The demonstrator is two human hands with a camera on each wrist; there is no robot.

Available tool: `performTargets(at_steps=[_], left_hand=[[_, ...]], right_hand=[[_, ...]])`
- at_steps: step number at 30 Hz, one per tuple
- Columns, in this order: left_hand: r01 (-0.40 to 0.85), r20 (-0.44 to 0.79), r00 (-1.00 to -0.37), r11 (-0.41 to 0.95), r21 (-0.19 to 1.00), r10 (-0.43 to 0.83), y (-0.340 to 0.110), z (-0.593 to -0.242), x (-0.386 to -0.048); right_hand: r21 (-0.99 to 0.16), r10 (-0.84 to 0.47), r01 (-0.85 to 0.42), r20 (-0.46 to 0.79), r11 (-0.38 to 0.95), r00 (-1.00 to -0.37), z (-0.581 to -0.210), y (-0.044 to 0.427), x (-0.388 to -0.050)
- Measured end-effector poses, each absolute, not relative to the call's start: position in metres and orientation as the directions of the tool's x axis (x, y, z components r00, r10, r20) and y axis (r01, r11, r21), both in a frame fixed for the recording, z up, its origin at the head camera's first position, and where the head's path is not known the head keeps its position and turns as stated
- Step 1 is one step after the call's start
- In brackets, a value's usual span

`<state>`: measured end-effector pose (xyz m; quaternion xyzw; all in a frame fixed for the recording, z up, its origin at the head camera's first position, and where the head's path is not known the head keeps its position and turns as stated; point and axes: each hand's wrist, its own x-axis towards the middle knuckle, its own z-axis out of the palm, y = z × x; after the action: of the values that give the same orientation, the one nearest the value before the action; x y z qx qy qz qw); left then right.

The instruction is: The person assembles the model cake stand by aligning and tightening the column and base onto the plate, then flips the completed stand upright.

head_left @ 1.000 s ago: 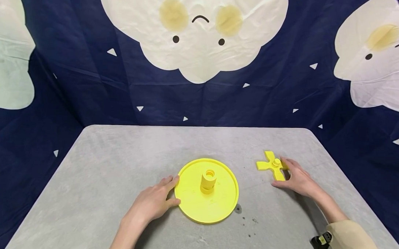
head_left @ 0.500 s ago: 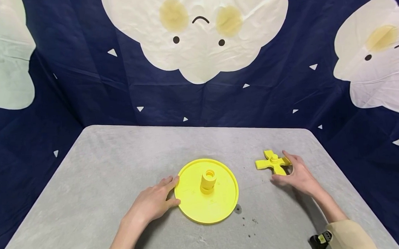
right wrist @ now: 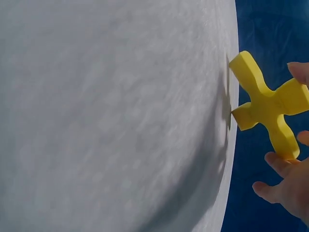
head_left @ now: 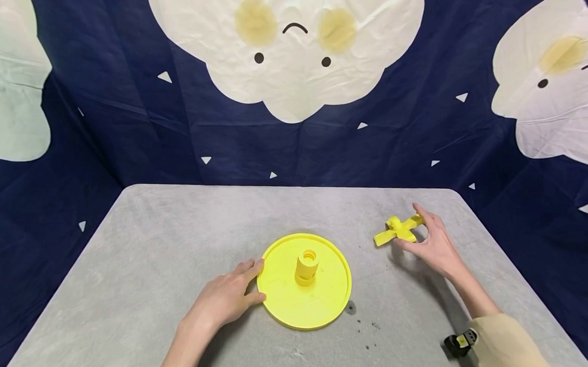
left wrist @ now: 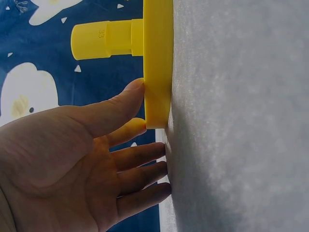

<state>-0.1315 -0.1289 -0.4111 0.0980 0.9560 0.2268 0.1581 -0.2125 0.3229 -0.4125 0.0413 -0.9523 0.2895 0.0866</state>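
Note:
A round yellow plate [head_left: 284,308] with a raised rim lies on the table, and a yellow post [head_left: 307,265] stands upright at its middle. My left hand [head_left: 220,299] touches the plate's left edge with thumb and index finger; in the left wrist view the other fingers of the hand [left wrist: 82,159] are nearly straight, tips at the table. Over at the right, my right hand [head_left: 434,243] pinches a yellow cross-shaped piece [head_left: 400,231] with a knob. That cross piece [right wrist: 268,104] is tilted, its shadow on the table in the right wrist view.
The grey table [head_left: 178,220] ends at a dark blue cloth [head_left: 141,129] printed with clouds and small triangles. A small black object [head_left: 459,344] is beside the right sleeve [head_left: 506,341]. Dark specks mark the table to the right of the plate.
My right hand has taken hold of the cross piece, tilted it up from the table and moved it slightly away and to the left. The left hand and plate have not moved.

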Motion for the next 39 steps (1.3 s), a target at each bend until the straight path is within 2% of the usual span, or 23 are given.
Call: performTargets(at_steps=[9,15,21,29,39], left_hand=[[0.122,-0.252,-0.931,0.876,0.467,0.264,-0.129,-0.411,-0.131],[0.133,-0.249,-0.93,0.877,0.461,0.271,-0.128,-0.41,-0.132],[0.123,-0.272,-0.924,0.882,0.456,0.27,-0.128,-0.41,-0.133],[0.118,-0.267,-0.926,0.878,0.464,0.266,-0.129,-0.41,-0.132],[0.122,-0.259,-0.929,0.879,0.46,0.264,-0.128,-0.41,-0.132]], right_hand=[[-0.687,0.014,-0.139,0.213,0.713,-0.977,-0.402,0.303,-0.221],[-0.818,0.03,-0.148,0.198,0.556,-0.98,-0.391,0.289,-0.217],[-0.896,0.022,-0.163,0.189,0.413,-0.982,-0.376,0.27,-0.21],[-0.933,-0.058,-0.264,0.258,0.243,-0.964,-0.362,0.241,-0.202],[-0.894,-0.238,-0.367,0.309,0.258,-0.921,-0.346,0.205,-0.191]])
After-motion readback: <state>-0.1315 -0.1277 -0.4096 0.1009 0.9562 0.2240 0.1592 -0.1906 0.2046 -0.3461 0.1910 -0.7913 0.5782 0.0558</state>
